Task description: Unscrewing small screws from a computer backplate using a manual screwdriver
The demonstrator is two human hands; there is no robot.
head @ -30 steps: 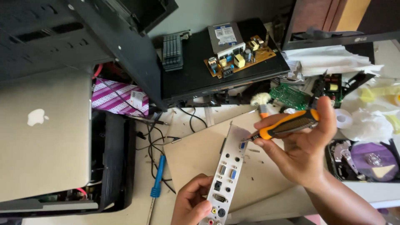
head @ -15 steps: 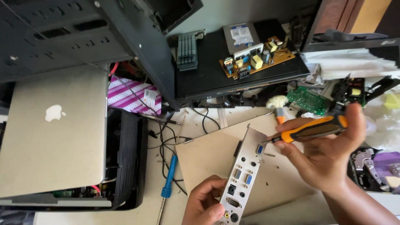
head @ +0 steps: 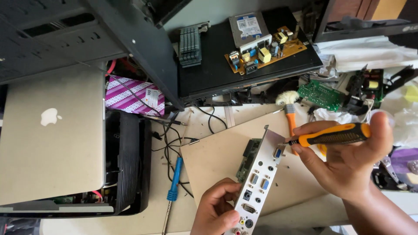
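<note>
Head view. Right hand (head: 348, 163): enters from about 4 o'clock, forearm angled up and to the left, fingers curled shut around the orange-and-black-handled screwdriver (head: 333, 135), thumb laid over the handle's far end. The screwdriver's long axis runs nearly level, from 3 o'clock to 9 o'clock and a little downward, tip pointing left and touching the upper part of the silver metal port bracket (head: 261, 178).

Left hand (head: 215, 211): comes up from 6 o'clock, fingers wrapped about the lower part of the bracket, gripping it. The bracket is a long narrow plate pierced by blue and black connector openings; its long axis runs from 7 o'clock to 1 o'clock, upper end pointing up and right. A green circuit board (head: 247, 159) stands behind its left edge. The piece sits at lower centre, held over a tan cardboard sheet (head: 213, 156).

Surroundings: blue-handled screwdriver (head: 175, 180) lying at 9 o'clock of the bracket, near black cables; silver laptop (head: 48, 135), lid closed, far out at 9 o'clock; tan power-supply board (head: 263, 52) at 12 o'clock on a black flat case; orange-handled brush (head: 288, 109) at 1 o'clock.
</note>
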